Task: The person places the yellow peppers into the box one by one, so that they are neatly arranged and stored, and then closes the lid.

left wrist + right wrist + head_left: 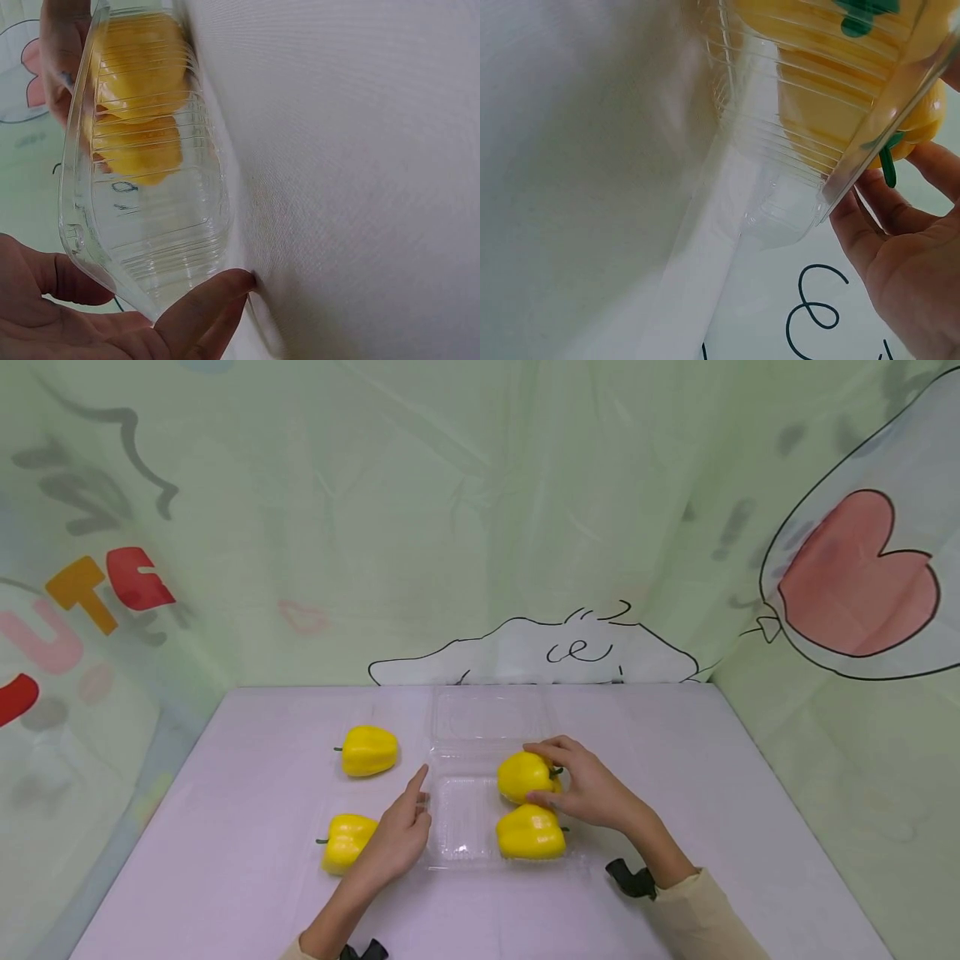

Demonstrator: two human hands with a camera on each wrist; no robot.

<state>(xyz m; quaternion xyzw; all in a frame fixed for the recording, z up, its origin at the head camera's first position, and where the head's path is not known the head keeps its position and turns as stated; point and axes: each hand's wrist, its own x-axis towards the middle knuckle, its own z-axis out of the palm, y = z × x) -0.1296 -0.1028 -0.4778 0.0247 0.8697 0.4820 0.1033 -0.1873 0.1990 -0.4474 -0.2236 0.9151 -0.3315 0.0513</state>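
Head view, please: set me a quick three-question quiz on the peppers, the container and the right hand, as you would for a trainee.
1. How many yellow peppers lie on the table left of the clear container?
2. True or false: the lid lies open on the container's far side.
3. Of the two peppers at the container's right side, the right hand holds: A, the nearer; B, the farther; C, neither.

Key: 1, two; 2, true; 3, B.

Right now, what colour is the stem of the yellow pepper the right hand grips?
Green; the stem shows best in the right wrist view.
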